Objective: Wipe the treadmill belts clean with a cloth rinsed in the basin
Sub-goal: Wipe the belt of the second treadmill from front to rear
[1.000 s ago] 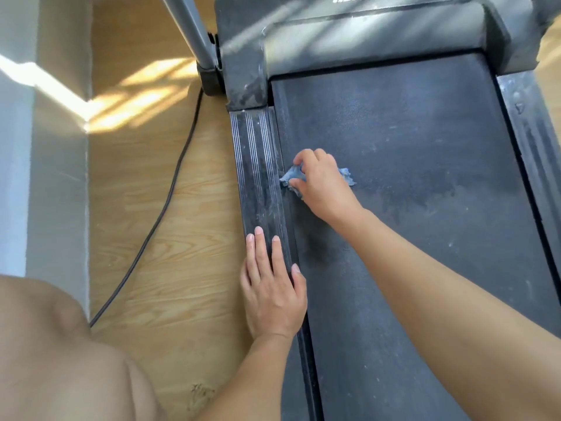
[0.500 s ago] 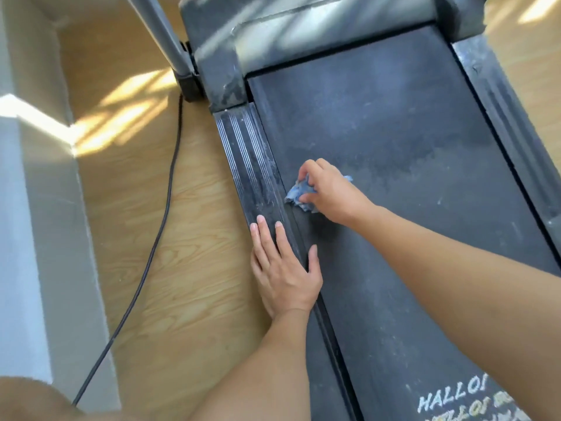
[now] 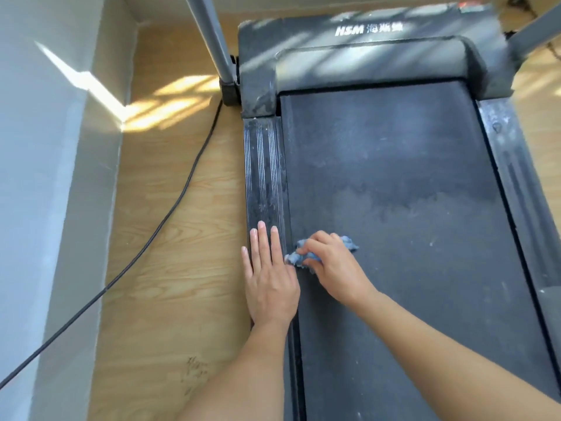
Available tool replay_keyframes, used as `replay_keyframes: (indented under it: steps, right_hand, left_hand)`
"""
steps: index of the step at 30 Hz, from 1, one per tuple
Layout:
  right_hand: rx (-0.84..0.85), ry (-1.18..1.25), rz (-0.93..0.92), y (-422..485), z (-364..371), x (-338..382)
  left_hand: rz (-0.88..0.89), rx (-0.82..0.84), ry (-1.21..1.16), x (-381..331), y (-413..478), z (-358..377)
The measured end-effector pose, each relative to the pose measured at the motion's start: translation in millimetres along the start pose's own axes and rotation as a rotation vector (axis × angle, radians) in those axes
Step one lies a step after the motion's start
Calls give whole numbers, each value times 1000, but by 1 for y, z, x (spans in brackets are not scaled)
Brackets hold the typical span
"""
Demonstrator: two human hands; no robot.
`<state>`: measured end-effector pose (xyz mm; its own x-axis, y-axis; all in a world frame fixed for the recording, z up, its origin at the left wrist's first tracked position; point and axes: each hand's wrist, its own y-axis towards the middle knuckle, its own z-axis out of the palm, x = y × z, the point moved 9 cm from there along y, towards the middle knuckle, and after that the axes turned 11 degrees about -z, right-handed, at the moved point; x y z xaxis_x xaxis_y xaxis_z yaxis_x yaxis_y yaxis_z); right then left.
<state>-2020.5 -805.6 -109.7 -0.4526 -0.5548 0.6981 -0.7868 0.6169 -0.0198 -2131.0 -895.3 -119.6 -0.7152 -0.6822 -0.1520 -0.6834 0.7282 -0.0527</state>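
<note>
Under right hand [image 3: 332, 265], cloth [image 3: 296, 257] touches left hand [image 3: 268, 279].

Cloth [image 3: 293, 257] at the belt's [image 3: 394, 208] left edge
Left hand [image 3: 270, 284] lies on the side rail [image 3: 264, 165], right hand [image 3: 331, 264] just beside it on the cloth; cable [image 3: 182, 189] crosses the floor [image 3: 170, 253] further left.

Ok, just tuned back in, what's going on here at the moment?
A person is cleaning the treadmill belt. The right hand grips a bunched blue cloth on the belt's left edge, while the left hand lies flat on the ribbed side rail right beside it. The belt farther up looks grey and dusty. A black cable runs over the wooden floor to the left. No basin is in view.
</note>
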Motion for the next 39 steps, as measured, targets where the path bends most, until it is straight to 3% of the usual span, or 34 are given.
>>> replay_keyframes:
  steps: [3,10,13,18,21,23,28,31,35,39]
  right_hand:
    - [62,-12,-6,0,1,-1]
    - [-167,-55,104,167,-51,-30]
    - [-160,-136,98,192,-57,-35]
    - [-100,-208,26,52,-22,-8]
    - [76,-219,-82,-27,0,10]
    - [112,-251,-118,-9,-9,-6]
    - [-151,-268,168,129,-86,-76]
    - [-190,-266,174,155,-104,-88]
    - [-205,-291,101,63,-76,-64]
    - [15,-227,48,-69,-24,-34]
  left_hand:
    - [-12,-8,-13,1,-5,2]
    - [-20,-23,-33,1,-2,5]
    - [-29,-33,-29,2,-2,5]
    - [-42,-21,-58,3,-2,3]
    - [-47,-13,-70,3,-1,1]
    - [-48,-14,-78,2,-2,0]
    - [-51,-8,-76,2,-2,1]
    - [-56,-6,-67,1,-2,1]
    - [-57,-9,-55,1,-2,2]
    - [-68,-20,-65,1,-1,-1]
